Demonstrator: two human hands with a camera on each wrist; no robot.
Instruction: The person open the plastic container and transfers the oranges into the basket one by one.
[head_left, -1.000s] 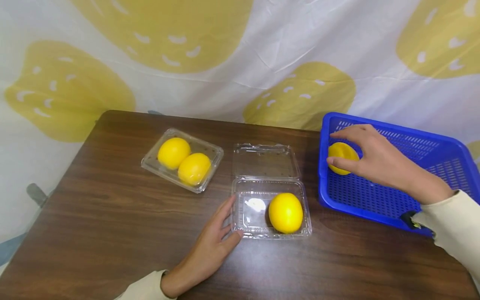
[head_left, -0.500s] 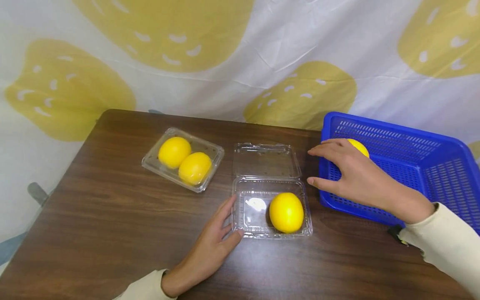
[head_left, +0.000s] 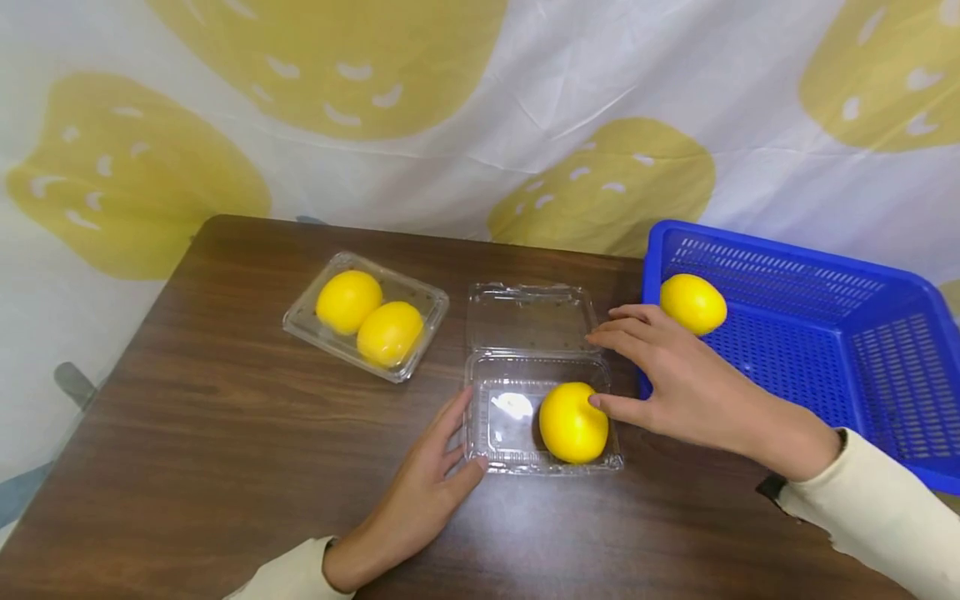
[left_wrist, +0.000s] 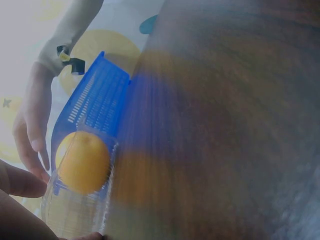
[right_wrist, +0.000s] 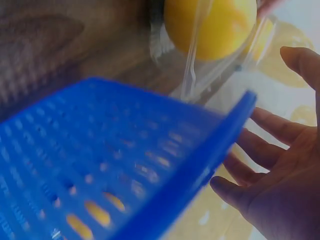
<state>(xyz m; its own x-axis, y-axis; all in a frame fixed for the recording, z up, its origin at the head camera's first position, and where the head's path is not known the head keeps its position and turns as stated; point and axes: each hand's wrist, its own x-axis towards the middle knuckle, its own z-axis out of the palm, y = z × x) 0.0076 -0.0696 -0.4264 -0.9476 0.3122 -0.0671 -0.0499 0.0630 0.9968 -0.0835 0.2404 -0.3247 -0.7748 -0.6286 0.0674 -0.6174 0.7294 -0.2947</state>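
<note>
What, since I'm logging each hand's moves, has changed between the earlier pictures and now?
The right hand has moved off the fruit in the basket, leftward to the right side of the open box, gripping nothing. Unchanged: left hand at that box's left edge, the lone fruit inside, the closed box.

fruits — four, containers — two, one basket
</note>
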